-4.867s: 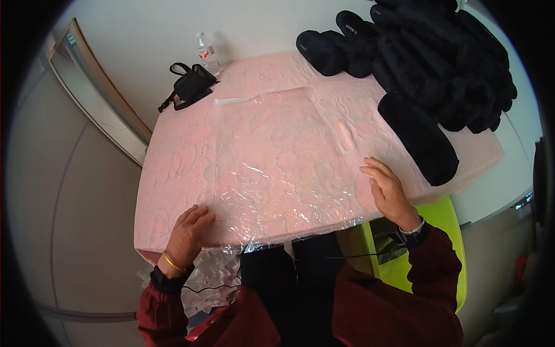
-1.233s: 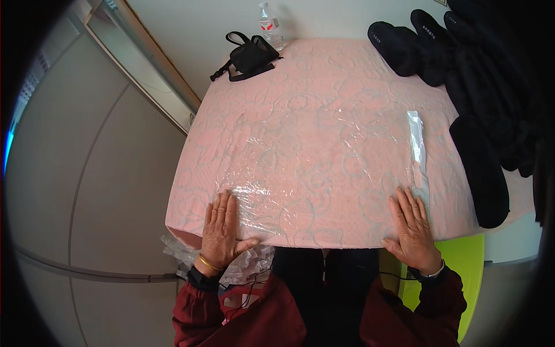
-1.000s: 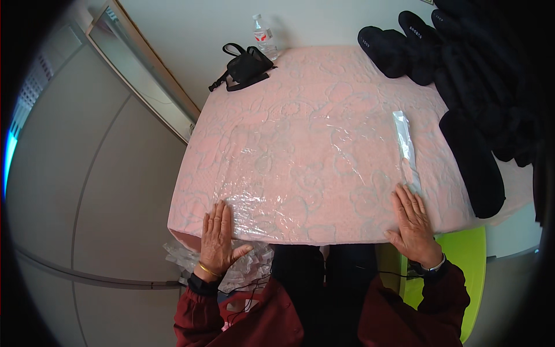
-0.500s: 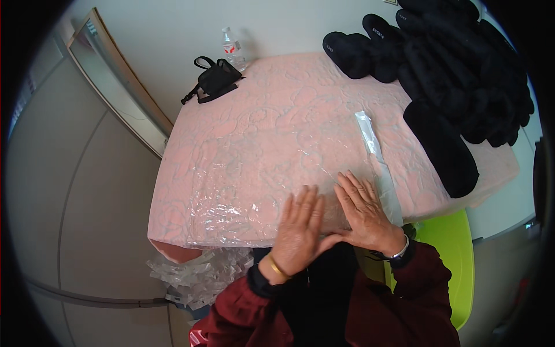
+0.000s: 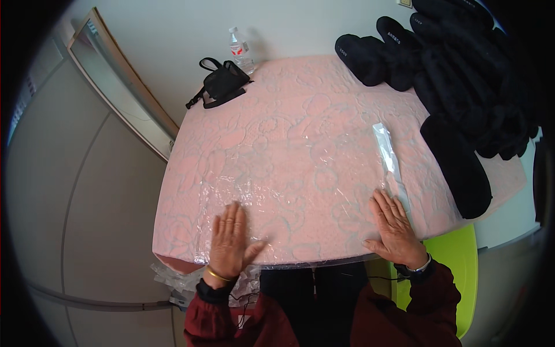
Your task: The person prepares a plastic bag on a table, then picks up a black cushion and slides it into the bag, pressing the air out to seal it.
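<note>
A clear plastic bag (image 5: 289, 196) lies spread over the pink patterned table cover (image 5: 283, 75), its near edge along the table's front. My left hand (image 5: 230, 242) rests flat on the bag's left part, thumb apart from the fingers. On the right part, my right hand (image 5: 398, 231) lies flat with its fingers stretched forward, close to the bag's silvery white strip (image 5: 387, 151). Neither hand holds anything. A long black plush piece (image 5: 457, 165) lies to the right of the strip.
Black plush pieces (image 5: 462, 81) are heaped at the back right. A black pouch (image 5: 222, 84) and a clear bottle (image 5: 239, 49) stand at the back left. Below the table are crumpled clear bags (image 5: 179, 279) and a lime green tub (image 5: 457, 266). A framed mirror (image 5: 124, 81) leans at left.
My hands have moved apart, the left one leftward and the right one rightward across the bag. The whole view has shifted slightly.
</note>
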`<state>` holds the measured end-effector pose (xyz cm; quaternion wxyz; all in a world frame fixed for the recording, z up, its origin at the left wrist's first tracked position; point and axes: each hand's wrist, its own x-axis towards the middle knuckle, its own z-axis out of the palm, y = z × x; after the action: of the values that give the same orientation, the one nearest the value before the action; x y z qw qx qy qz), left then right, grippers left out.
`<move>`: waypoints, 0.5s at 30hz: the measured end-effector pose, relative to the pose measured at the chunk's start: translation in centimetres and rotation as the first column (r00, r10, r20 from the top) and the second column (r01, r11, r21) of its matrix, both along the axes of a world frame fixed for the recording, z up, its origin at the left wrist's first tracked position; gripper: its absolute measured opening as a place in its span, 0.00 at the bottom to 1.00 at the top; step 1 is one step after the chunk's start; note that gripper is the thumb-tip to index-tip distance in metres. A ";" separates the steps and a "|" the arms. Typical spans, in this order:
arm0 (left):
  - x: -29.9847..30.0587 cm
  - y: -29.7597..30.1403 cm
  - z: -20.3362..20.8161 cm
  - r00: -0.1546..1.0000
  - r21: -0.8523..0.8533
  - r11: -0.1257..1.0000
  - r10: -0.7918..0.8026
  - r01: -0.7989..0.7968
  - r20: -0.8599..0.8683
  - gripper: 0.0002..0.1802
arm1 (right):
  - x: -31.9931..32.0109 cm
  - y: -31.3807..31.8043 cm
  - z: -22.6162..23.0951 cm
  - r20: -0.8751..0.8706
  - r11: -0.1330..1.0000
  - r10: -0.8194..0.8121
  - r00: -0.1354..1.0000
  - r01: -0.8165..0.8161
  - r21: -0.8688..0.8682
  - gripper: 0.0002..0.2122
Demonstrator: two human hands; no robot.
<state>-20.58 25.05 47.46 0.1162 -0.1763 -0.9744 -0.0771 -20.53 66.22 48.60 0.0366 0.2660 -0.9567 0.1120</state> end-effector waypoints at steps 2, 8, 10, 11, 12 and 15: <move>-0.1 -2.4 -0.1 0.997 -0.040 0.996 0.082 -0.081 0.010 0.52 | -0.2 -0.2 -0.1 0.008 1.000 -0.011 1.000 0.011 -0.014 0.46; 1.5 -5.1 -0.2 0.978 -0.015 0.979 0.203 -0.202 0.048 0.52 | 0.1 -0.7 -0.9 -0.057 0.999 -0.010 0.998 0.008 -0.042 0.46; 2.3 -4.4 0.0 0.985 0.002 0.986 0.169 -0.169 0.039 0.52 | 1.0 -0.1 -0.6 -0.072 0.998 -0.010 0.997 0.006 -0.057 0.46; 2.8 -4.1 0.0 0.987 0.012 0.987 0.159 -0.159 0.037 0.52 | 2.1 0.0 -0.4 -0.074 0.998 -0.025 0.997 0.021 -0.051 0.46; 3.4 -4.0 -0.2 0.987 0.019 0.987 0.157 -0.158 0.034 0.52 | 3.0 0.0 -0.4 -0.076 0.998 -0.031 0.997 0.027 -0.049 0.45; 5.4 -4.2 -1.6 0.985 -0.011 0.985 0.172 -0.173 -0.027 0.53 | 5.4 0.2 -1.4 -0.106 0.998 -0.041 0.993 0.036 -0.043 0.45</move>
<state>-15.21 20.83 45.81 0.1341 -0.0930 -0.9849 -0.0580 -15.14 66.42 47.19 0.0955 0.2523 -0.9559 0.1164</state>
